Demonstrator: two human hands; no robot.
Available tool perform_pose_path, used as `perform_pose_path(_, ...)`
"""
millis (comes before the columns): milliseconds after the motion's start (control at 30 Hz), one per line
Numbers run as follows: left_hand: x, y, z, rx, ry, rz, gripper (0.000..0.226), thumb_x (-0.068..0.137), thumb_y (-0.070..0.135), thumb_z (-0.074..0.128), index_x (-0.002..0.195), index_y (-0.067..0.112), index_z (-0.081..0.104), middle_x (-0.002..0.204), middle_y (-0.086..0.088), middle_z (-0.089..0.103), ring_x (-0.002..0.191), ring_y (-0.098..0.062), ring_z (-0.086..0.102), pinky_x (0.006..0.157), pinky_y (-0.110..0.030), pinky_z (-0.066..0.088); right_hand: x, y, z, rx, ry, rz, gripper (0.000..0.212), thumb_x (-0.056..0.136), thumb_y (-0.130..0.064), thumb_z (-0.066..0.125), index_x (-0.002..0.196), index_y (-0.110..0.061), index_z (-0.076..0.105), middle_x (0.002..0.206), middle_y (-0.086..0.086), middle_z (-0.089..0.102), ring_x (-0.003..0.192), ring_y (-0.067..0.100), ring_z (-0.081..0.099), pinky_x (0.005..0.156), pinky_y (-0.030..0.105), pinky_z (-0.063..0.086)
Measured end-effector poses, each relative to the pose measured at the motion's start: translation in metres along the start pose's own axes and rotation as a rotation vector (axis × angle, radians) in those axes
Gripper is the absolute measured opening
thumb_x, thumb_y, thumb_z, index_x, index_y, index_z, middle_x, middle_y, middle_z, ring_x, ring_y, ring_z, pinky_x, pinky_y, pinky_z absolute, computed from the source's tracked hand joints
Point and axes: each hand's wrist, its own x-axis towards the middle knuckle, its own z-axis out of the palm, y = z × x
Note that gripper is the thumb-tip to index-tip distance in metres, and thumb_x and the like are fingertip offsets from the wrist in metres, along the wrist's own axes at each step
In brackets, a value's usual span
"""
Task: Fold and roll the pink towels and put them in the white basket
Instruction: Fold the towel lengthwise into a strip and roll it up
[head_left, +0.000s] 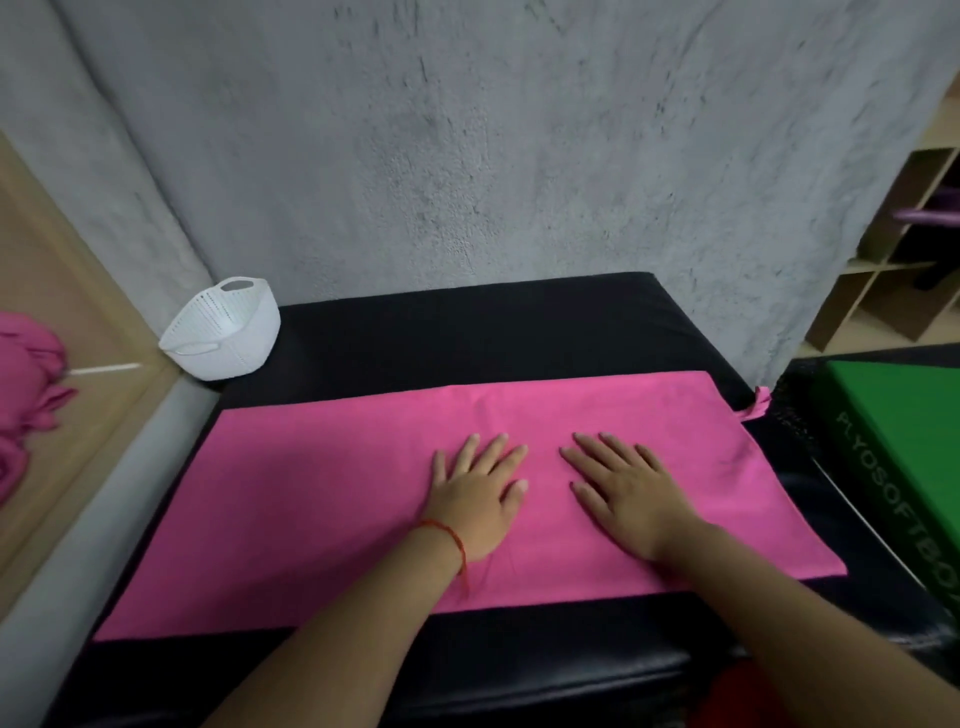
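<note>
Towel count: one flat pink cloth towel (332, 499) spread on the black padded bench (519, 332), with a heap of more pink towels (26, 384) to its left, number unclear. Your two hands, left hand (475, 499) and right hand (623, 493), press flat on that towel, fingers straight, gripping nothing. One white perforated plastic basket (223, 332) stands beyond the towel's far left corner.

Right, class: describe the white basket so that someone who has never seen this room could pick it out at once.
Find the grey wall behind the black bench. At the bench's far left corner, beyond the flat pink towel, stands the basket. It alone is white plastic, with perforated sides and handle slots.
</note>
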Motion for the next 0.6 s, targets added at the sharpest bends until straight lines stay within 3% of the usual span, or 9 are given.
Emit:
perform_pose_path(67,-0.030,-0.020,0.004,0.007,0.019,-0.068,0.061,0.104,0.064,0.014,0.161,0.051,-0.001,0.171,0.022,-0.004,0.160,-0.018,-0.008,0.125,-0.062,-0.001,-0.028,0.009,0.002,0.042,0.031,0.119,0.073,0.097,-0.073,0.006,0.165,-0.050,0.014,0.174,-0.020,0.009,0.162,0.015,0.010,0.128,0.047,0.015)
perform_pose_path(233,-0.091,-0.073,0.008,0.032,0.040,-0.214,0.064,0.101,0.070,0.013,0.160,0.053,-0.007,0.171,0.021,-0.009,0.159,-0.019,-0.012,0.125,-0.061,-0.003,-0.074,0.038,0.005,0.027,0.004,0.354,0.077,0.095,-0.080,0.006,0.165,-0.049,0.000,0.175,-0.020,-0.002,0.163,0.018,0.001,0.128,0.054,0.012)
perform_pose_path(367,-0.125,-0.093,0.006,0.005,0.010,-0.275,0.063,0.100,0.072,0.011,0.158,0.057,-0.010,0.170,0.020,-0.014,0.159,-0.022,-0.017,0.125,-0.062,-0.005,-0.087,0.023,-0.009,0.018,-0.048,0.463,0.062,0.103,-0.069,0.014,0.162,-0.055,0.002,0.175,-0.020,0.003,0.159,0.034,0.014,0.115,0.063,0.027)
perform_pose_path(500,-0.154,-0.092,0.010,0.030,0.040,-0.214,0.062,0.100,0.074,0.016,0.159,0.058,-0.001,0.167,0.025,-0.011,0.159,-0.021,-0.013,0.123,-0.062,-0.004,-0.102,-0.001,-0.011,-0.127,0.000,0.317,0.053,0.105,-0.043,0.031,0.157,-0.049,0.027,0.165,-0.013,0.029,0.142,0.033,0.040,0.103,0.056,0.042)
perform_pose_path(600,-0.173,-0.091,0.019,-0.011,0.163,0.019,0.060,0.095,0.079,0.035,0.151,0.056,0.037,0.161,0.033,0.024,0.155,-0.006,0.015,0.124,-0.052,0.014,-0.118,-0.008,-0.005,-0.124,0.082,0.076,0.043,0.101,-0.046,0.041,0.142,-0.043,0.053,0.146,-0.010,0.052,0.126,0.026,0.057,0.093,0.047,0.051)
